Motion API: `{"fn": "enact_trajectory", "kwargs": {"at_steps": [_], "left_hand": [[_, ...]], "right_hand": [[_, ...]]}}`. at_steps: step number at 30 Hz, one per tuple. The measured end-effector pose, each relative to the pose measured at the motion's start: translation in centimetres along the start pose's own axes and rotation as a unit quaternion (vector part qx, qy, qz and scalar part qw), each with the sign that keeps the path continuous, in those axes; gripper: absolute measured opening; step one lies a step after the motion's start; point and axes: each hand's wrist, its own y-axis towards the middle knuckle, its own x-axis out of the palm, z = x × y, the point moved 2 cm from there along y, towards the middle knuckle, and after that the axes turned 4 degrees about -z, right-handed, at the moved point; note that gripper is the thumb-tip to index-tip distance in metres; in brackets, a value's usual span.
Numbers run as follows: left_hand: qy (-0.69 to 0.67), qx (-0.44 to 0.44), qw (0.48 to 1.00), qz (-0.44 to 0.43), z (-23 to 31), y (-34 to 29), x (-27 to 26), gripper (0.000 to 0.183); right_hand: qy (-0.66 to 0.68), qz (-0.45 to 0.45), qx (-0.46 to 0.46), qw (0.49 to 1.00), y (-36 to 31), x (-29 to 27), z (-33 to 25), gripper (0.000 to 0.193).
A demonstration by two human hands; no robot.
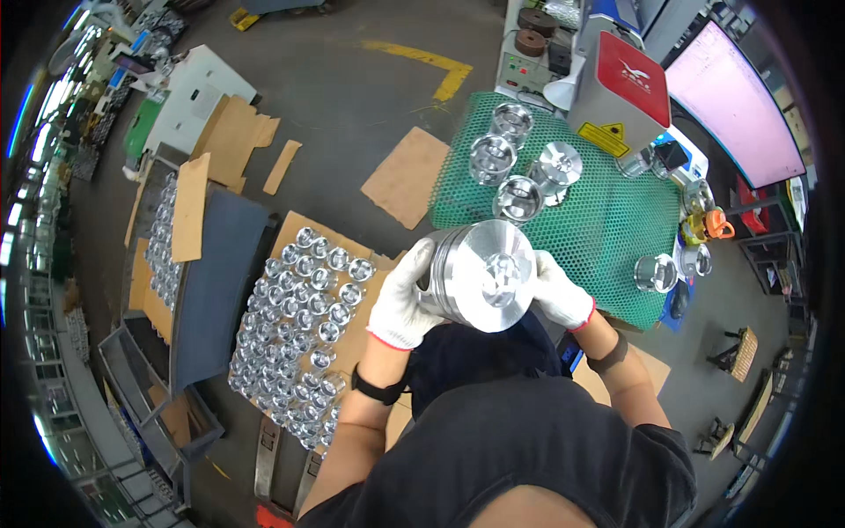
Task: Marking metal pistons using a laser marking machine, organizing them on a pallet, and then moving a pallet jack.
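A shiny metal piston (471, 275) is held up in front of my body, its round crown tilted up into view and its ring grooves facing left. My left hand (407, 295), in a white knit glove with a red cuff, grips the grooved side. Gloved the same way, my right hand (560, 292) holds the opposite edge, its fingers partly hidden behind the piston. Just beyond, on a green mesh mat (598, 255), stand several pistons, among them one with its hollow end up (519, 199) and one showing its crown (560, 164).
On cardboard at left, many pistons (304, 308) stand in rows. A grey cart (220, 282) holds more. At the mat's far side are a red-topped machine head (629, 79) and a lit monitor (738, 101). A single piston (656, 274) sits near the mat's right edge.
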Motion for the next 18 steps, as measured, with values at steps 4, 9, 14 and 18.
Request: {"fn": "enact_trajectory", "kwargs": {"at_steps": [4,9,14,18], "left_hand": [[0.174,-0.058,0.977,0.107,-1.0,3.0,0.7,0.039],[0.602,-0.037,0.797,0.04,-8.1,8.4,0.9,0.043],[0.893,0.045,0.285,-0.345,-15.2,12.6,-2.6,0.04],[0.816,0.001,0.427,-0.389,-14.5,14.5,-1.4,0.037]], "right_hand": [[0.142,-0.007,-0.008,0.99,-1.8,-3.7,-1.7,0.074],[0.341,0.074,0.054,0.935,-4.9,-10.1,4.2,0.09],[0.504,0.265,0.031,0.822,-7.9,-12.0,9.4,0.08],[0.415,0.317,0.01,0.853,-9.3,-12.7,8.6,0.059]]}}
